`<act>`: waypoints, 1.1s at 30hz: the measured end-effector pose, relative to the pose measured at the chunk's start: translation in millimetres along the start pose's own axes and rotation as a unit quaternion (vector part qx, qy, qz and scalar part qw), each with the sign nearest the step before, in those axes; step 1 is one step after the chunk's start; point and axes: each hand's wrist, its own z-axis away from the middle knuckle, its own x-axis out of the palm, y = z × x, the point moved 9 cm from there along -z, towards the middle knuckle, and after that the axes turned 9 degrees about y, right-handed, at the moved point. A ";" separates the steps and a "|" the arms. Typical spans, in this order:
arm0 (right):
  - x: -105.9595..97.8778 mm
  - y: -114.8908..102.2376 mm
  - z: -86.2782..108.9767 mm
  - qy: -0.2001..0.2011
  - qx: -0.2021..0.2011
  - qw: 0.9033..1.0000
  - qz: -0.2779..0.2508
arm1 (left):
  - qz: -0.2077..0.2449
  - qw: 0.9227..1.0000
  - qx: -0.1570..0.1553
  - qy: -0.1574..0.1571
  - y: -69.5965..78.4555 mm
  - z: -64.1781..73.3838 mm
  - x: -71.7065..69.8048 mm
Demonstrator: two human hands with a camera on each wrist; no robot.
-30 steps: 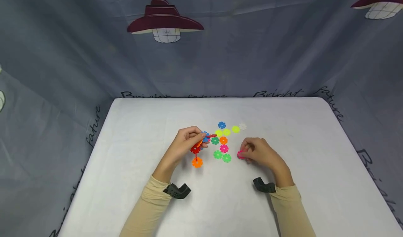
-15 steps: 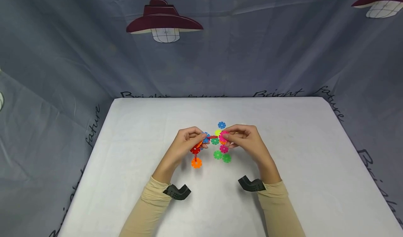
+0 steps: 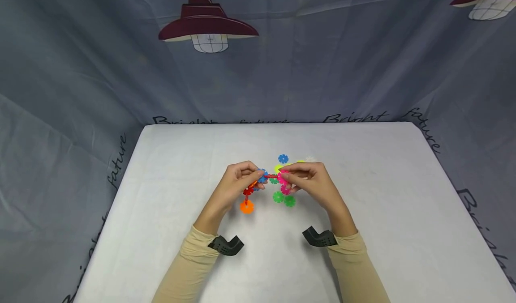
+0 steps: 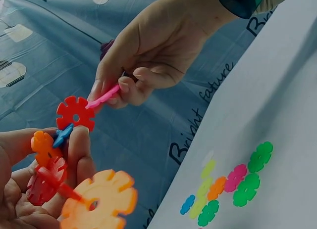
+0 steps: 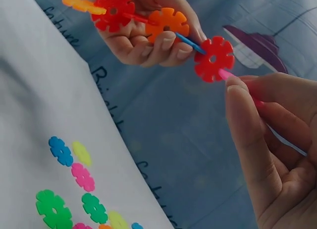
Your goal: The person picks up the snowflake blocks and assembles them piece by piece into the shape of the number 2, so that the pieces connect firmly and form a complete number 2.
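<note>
My left hand (image 3: 241, 177) pinches a chain of notched interlocking plastic discs near its blue disc (image 3: 262, 175). Along the chain sit an orange disc (image 5: 167, 26), a red disc (image 5: 113, 11) and, at the hanging end, another orange disc (image 4: 99, 202). A red disc (image 5: 214, 59) forms the end facing my right hand (image 3: 312, 177). Between thumb and fingers the right hand holds a pink disc (image 4: 105, 96), its edge right at the rim of that red disc and crosswise to it. Both hands are raised over the table.
Loose discs lie flat on the white table (image 3: 181, 160) beneath the hands: green discs (image 3: 289, 201), a blue disc (image 3: 283, 159), a pink disc (image 4: 235, 178) and yellow discs (image 4: 208, 168) among several others. A grey printed curtain (image 3: 322, 70) stands behind the table.
The right hand has lifted the pink disc from the table and carried it left to the end red disc. The left hand has stayed nearly still with the chain.
</note>
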 end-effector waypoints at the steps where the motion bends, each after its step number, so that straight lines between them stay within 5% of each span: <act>1: 0.2 -0.4 0.1 0.001 -0.001 1.000 0.001 | -0.001 1.000 0.001 -0.001 0.0 0.0 0.2; 24: 12.0 -4.3 -1.4 0.013 -0.036 0.999 -0.016 | 0.008 1.000 -0.006 -0.002 -1.2 0.5 0.7; 33: 14.8 -1.5 -1.3 0.008 -0.033 0.999 -0.004 | -0.028 1.000 -0.008 -0.011 -1.1 2.3 -1.4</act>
